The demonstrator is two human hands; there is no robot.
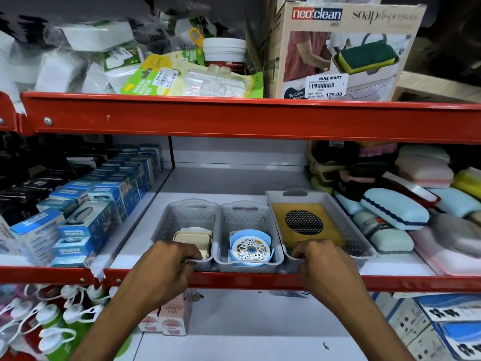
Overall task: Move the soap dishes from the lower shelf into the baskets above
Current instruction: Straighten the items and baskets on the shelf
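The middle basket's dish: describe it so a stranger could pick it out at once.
Find the middle red shelf and the three grey baskets at its front edge, between the left hand and right hand. In the middle basket sits the round blue dish. Only it has a white floral top; the left basket's dish is plain beige and squarish.

Two bare forearms, no sleeves.
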